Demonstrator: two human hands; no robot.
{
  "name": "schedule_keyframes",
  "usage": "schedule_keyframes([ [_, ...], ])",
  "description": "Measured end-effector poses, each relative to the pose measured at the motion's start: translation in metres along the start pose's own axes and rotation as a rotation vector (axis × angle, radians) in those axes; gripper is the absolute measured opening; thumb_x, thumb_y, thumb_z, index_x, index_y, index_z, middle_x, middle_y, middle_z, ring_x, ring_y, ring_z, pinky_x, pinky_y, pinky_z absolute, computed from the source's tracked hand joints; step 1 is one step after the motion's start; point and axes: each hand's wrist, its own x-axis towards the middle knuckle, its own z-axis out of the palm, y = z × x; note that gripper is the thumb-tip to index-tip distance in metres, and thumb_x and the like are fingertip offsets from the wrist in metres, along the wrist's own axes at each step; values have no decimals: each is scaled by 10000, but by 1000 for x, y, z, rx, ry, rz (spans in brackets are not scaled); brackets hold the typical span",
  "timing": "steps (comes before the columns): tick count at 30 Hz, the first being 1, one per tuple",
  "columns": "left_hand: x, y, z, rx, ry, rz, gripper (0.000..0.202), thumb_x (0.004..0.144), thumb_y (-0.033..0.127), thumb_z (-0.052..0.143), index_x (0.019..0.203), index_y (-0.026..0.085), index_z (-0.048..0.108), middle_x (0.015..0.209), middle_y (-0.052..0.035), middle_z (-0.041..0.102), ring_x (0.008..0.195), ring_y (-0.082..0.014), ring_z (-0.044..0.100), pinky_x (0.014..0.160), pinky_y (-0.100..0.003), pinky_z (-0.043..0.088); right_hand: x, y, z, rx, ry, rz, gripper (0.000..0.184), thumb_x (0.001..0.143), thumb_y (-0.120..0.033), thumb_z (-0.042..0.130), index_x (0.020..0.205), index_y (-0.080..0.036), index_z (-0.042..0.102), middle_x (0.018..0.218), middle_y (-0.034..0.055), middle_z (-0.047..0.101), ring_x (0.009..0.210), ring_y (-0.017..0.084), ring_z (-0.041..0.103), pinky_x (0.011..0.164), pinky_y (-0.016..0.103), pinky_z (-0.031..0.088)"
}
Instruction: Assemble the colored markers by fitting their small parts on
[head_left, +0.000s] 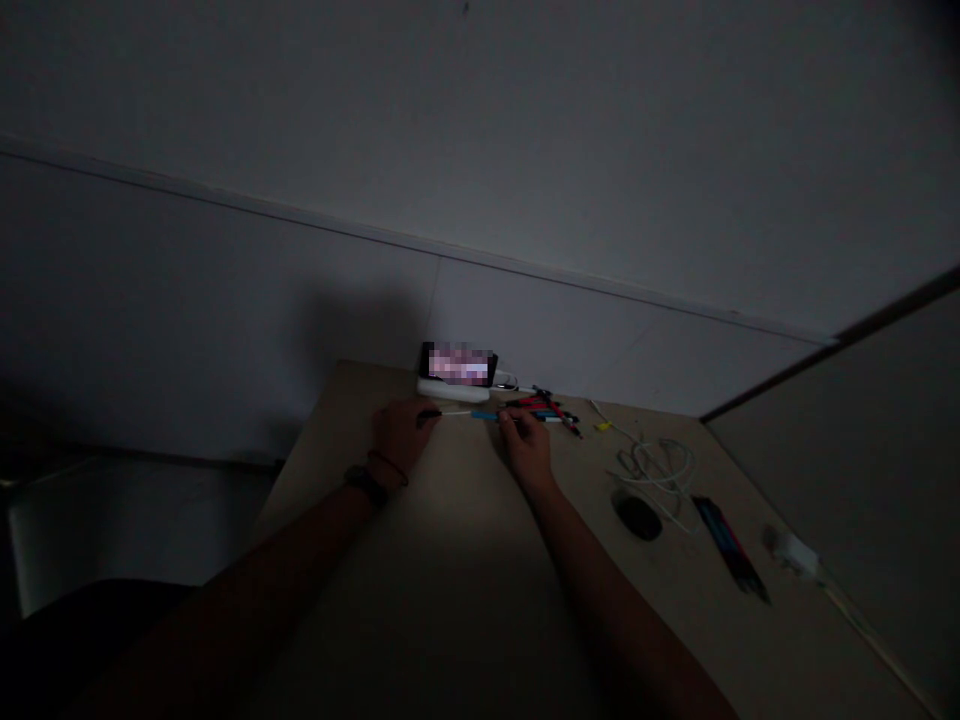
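Observation:
My left hand (403,433) is closed on the black end piece (429,414) of a pen. A thin white refill (455,413) runs from that piece toward the right. My right hand (527,445) pinches the blue pen barrel (484,415), which lines up with the refill. Whether the refill sits inside the barrel's mouth is too small and dim to tell. Just beyond my right fingers lies a loose pile of red, blue and black pen parts (536,403). A phone (459,364) with a lit, blurred screen leans on a white stand (453,390) behind my hands.
On the table (465,560), to the right, are a dark computer mouse (637,516), a coiled white cable (660,465) and a bundle of pens (729,548). A white plug (796,555) with a cord is near the right edge. A wall (562,320) closes off the back.

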Motion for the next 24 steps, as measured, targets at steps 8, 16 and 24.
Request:
schedule_keyframes([
  [8,0,-1,0,-29,-12,25,113,891,250,688,955,248,781,1040,-43,787,987,-254,684,921,-402,493,0,2,0,6,-26,-6,378,883,-557,617,867,-191,712,799,45,720,767,226,639,724,336,496],
  [16,-1,3,-4,18,-48,19,142,914,246,660,989,247,781,1075,-40,785,1035,-248,681,948,-389,481,1,1,0,-18,5,-47,388,883,-566,622,851,-191,715,785,45,719,763,219,630,713,324,488],
  [24,-2,4,1,9,-102,103,134,923,232,675,995,230,789,1075,-46,782,1055,-245,677,970,-392,490,-2,1,3,-11,-73,-87,307,882,-505,649,806,-212,701,761,33,705,735,210,630,690,319,484],
])
